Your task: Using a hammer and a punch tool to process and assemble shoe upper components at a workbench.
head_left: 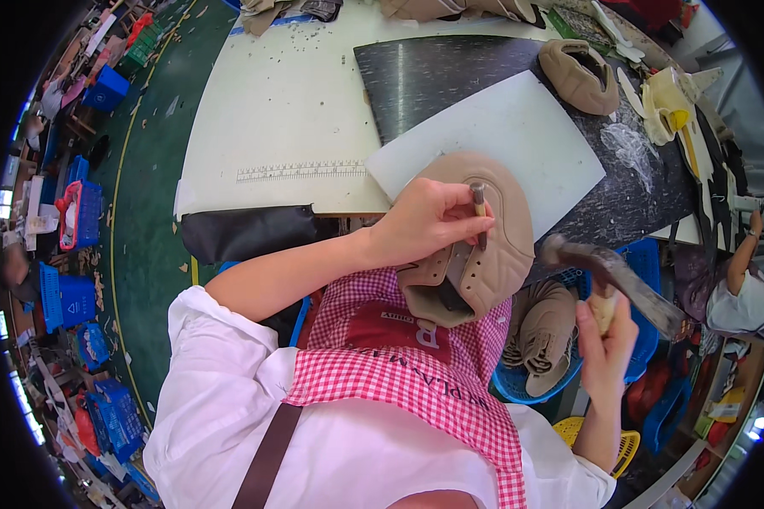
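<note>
Dull metal hammer head (624, 276)

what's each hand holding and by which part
Left hand: a metal punch, by its shaft. Right hand: a hammer, by its wooden handle, near the head.

Bright, even light falls on the white board (539, 127) beyond the grip of the left hand (429, 220); a pale glare streaks the black sheet (450, 72) farther ahead. Shadow darkens the opening of the beige shoe upper (502, 254), nearer than the grip. Well left, fisheye distortion bends the yellow floor line (120, 170), and detail softens toward the rim.
</note>
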Motion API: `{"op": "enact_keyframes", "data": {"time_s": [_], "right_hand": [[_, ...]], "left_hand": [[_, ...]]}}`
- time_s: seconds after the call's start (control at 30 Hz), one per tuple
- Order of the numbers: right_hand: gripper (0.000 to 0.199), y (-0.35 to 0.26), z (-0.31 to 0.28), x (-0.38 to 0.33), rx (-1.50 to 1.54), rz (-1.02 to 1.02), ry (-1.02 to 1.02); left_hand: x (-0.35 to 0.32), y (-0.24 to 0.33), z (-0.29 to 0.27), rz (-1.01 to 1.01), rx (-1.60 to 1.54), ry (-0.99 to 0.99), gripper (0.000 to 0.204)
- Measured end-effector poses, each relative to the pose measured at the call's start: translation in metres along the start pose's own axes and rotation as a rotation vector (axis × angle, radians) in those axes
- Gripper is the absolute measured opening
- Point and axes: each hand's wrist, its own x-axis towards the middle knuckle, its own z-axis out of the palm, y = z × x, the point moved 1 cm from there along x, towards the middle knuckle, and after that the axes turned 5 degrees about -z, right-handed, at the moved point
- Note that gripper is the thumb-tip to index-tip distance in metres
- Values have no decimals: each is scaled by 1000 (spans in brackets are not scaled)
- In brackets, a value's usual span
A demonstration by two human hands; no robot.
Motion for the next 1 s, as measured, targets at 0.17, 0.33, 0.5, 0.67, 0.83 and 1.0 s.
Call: {"op": "enact_keyframes", "data": {"time_s": [0.17, 0.33, 0.5, 0.67, 0.83, 1.0], "right_hand": [[24, 7, -69, -46, 906, -134, 240], [25, -32, 5, 17, -149, -243, -74], [20, -3, -15, 10, -125, -137, 170], [15, -57, -52, -8, 1045, -603, 194], [19, -14, 14, 38, -312, -471, 24], [51, -15, 66, 10, -303, -537, 33]], "left_hand": [[8, 13, 11, 299, 692, -64, 17], [1, 11, 9, 513, 888, -90, 16], [6, 1, 1, -2, 67, 50, 14], [16, 10, 19, 250, 674, 6, 17], [15, 14, -10, 272, 468, 144, 16], [62, 33, -68, 53, -350, 456, 19]]}}
